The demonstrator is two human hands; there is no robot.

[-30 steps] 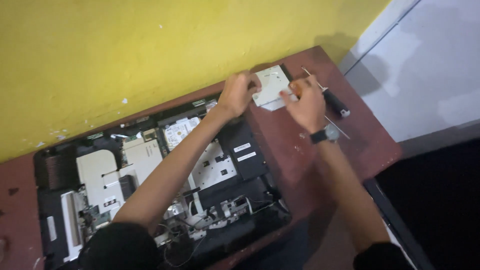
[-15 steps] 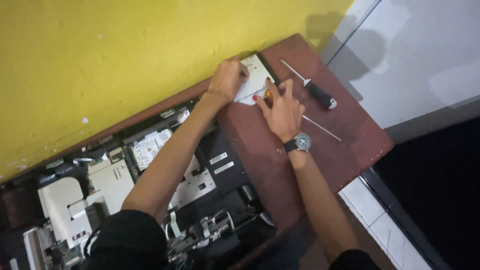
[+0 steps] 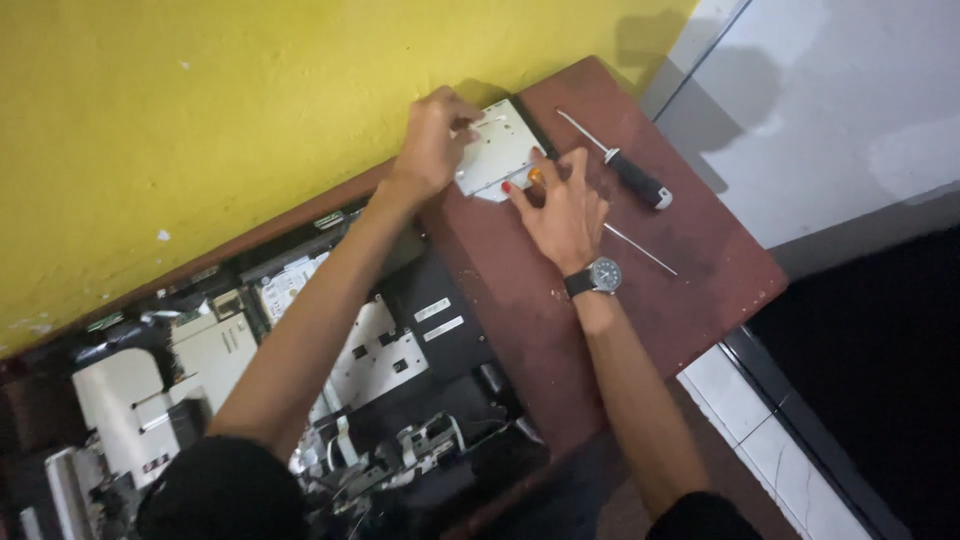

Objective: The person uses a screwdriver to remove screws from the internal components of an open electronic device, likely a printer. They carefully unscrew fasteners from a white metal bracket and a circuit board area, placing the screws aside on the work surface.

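Here, flat metal drive [image 3: 497, 150] between both hands.

Labels, opened machine [image 3: 300, 400], left half of the worktop [image 3: 700, 260]:

1. Two small white rectangular stickers [image 3: 438, 318], one just above the other, both tilted the same way, on a black panel near the machine's right edge. Dark print, too small to tell.
2. Pale rectangular label [image 3: 290, 282] with dark print on a flat silver unit at the machine's upper edge, partly hidden by a forearm.
3. Small white sticker with red marks [image 3: 155, 464] at the foot of a pale cover, lower left.

Packages, signs, screens: none visible.
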